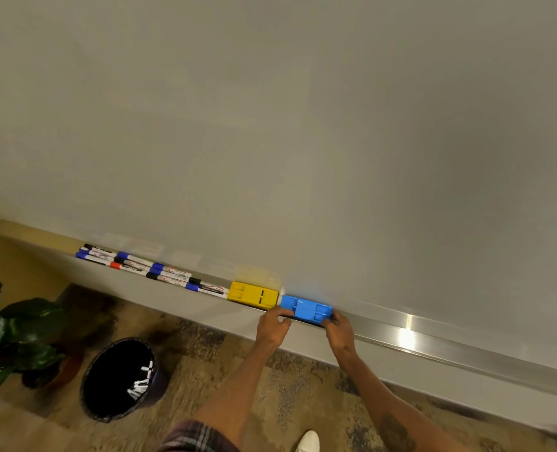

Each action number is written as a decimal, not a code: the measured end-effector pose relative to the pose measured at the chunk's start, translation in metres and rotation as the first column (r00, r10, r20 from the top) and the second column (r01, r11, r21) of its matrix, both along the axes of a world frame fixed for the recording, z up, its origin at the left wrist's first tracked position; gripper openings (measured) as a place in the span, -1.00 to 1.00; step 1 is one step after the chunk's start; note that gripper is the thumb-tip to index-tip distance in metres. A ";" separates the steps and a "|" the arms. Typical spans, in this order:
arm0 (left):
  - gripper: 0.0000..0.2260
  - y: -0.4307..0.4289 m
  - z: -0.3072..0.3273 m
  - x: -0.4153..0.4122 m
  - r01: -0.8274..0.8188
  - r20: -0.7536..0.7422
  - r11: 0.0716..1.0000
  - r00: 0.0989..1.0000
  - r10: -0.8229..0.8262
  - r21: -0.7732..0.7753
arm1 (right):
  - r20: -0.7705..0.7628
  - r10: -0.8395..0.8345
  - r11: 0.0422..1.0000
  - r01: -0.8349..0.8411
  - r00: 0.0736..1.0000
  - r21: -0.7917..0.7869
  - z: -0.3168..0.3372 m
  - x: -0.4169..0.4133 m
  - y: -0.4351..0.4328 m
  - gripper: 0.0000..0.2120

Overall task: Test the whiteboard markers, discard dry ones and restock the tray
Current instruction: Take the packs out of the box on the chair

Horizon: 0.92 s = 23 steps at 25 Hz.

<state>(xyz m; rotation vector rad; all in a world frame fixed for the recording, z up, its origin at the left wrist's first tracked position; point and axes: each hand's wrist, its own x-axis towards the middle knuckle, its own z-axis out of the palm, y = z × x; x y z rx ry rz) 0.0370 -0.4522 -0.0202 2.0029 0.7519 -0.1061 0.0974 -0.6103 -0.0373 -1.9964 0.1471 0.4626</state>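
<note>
A blue eraser (306,307) lies on the whiteboard's metal tray (450,337). My left hand (272,326) grips its left end and my right hand (339,331) grips its right end. Just left of it sits a yellow eraser (252,294). Further left, several markers (153,270) with blue, black and red caps lie in rows along the tray. The whiteboard (303,141) above is blank.
On the floor at the lower left stands a black waste bin (120,380) holding several markers. A potted plant (6,340) stands left of the bin. The floor is patterned carpet. My white shoe (308,441) shows at the bottom.
</note>
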 end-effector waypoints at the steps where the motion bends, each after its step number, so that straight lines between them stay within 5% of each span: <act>1: -0.78 0.000 -0.001 0.001 0.002 -0.015 1.000 1.000 -0.002 0.004 | 0.004 0.004 1.000 -0.004 1.000 0.003 -0.001 0.001 0.001 -0.75; 17: -0.71 0.029 0.001 0.011 0.039 -0.114 0.995 0.993 -0.029 0.087 | 0.076 0.028 0.999 -0.029 0.997 0.017 -0.006 -0.002 0.019 -0.73; 23: -0.70 0.041 0.010 0.009 0.118 -0.095 0.992 0.989 -0.114 0.040 | 0.094 0.046 0.990 -0.033 0.994 -0.136 -0.003 -0.016 0.024 -0.69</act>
